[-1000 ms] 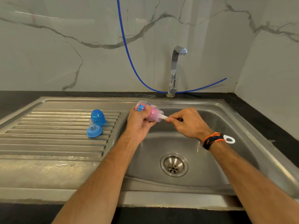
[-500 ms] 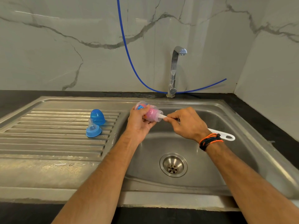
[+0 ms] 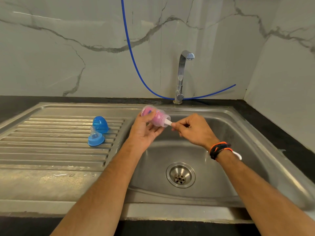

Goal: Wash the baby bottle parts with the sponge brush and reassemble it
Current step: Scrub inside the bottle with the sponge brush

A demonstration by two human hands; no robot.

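My left hand grips the clear baby bottle on its side above the sink basin, mouth pointing right. The pink sponge of the brush fills the bottle's inside. My right hand pinches the white brush handle just outside the bottle's mouth; the handle's looped end shows past my wrist. On the draining board to the left lie the blue cap and the blue collar with its clear teat.
The steel sink has a drain in the middle of the basin. A chrome tap stands at the back, with no water seen running. A blue hose hangs along the marble wall. Black counter surrounds the sink.
My right hand has twisted the brush handle, so its looped end swung down behind my wrist. The bottle has turned a little in my left hand.
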